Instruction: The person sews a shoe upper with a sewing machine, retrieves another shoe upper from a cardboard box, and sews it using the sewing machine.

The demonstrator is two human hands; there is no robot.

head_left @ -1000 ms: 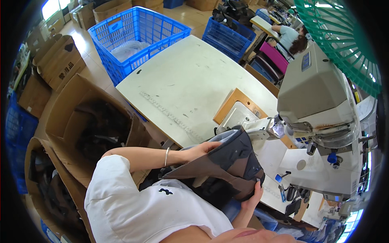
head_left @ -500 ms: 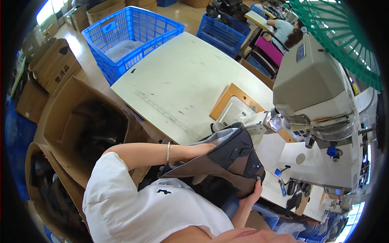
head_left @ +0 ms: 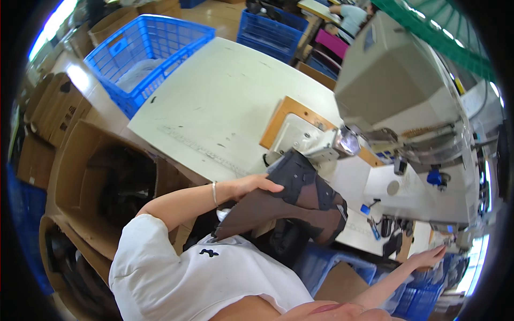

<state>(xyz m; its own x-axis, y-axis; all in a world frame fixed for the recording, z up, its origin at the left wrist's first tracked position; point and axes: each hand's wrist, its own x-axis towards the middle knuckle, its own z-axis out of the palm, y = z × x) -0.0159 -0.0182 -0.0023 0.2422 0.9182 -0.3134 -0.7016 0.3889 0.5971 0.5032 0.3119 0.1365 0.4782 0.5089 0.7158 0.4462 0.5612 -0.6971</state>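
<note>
Brown and black, a shaped piece [head_left: 309,193] is held by the left hand [head_left: 256,185] between a white shirt [head_left: 198,278] and a pale surface [head_left: 214,101].

The upper edge of the piece is gripped by the left fingers, with the thumb laid over its near face; whether the surface is touched by it cannot be told. The right hand [head_left: 428,258] is stretched well away to the right, its fingers extended and unclenched. On the left, dark contents are held in an open cardboard box [head_left: 72,176]. Beyond the piece, the surface is overhung on the right by a grey machine [head_left: 393,69]. Farther off, clear plastic [head_left: 139,75] is contained in a blue crate [head_left: 128,96], and at the back a seated person [head_left: 350,20] is partly seen near a pink chair back [head_left: 332,43].
</note>
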